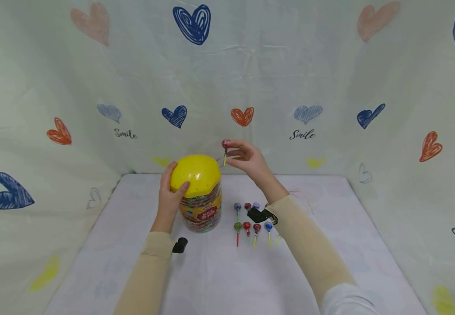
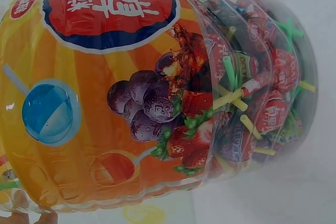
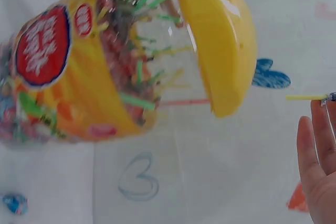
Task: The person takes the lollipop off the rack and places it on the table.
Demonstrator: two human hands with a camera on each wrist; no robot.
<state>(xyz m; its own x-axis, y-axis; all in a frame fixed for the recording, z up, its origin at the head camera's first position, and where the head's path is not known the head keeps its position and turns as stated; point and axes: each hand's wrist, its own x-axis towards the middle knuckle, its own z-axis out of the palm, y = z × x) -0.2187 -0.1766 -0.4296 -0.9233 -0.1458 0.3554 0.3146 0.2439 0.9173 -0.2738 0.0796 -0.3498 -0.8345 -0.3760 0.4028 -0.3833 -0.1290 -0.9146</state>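
Note:
A clear plastic jar of lollipops (image 1: 207, 214) stands on the table, with a yellow lid (image 1: 195, 175) on top and an orange printed label (image 2: 89, 103). My left hand (image 1: 168, 199) grips the lid and upper jar from the left, thumb across the lid's front edge. In the right wrist view the lid appears tilted up on one side, and sticks (image 3: 178, 102) show below its rim. Above and right of the jar, my right hand (image 1: 249, 160) pinches a red-wrapped lollipop (image 1: 225, 143) by its head, its yellow stick pointing down, apart from the jar.
Several wrapped lollipops (image 1: 238, 226) lie in two rows on the white table (image 1: 207, 271), right of the jar. My right forearm hangs over some of them. Behind the table is a curtain (image 1: 274, 87) printed with hearts.

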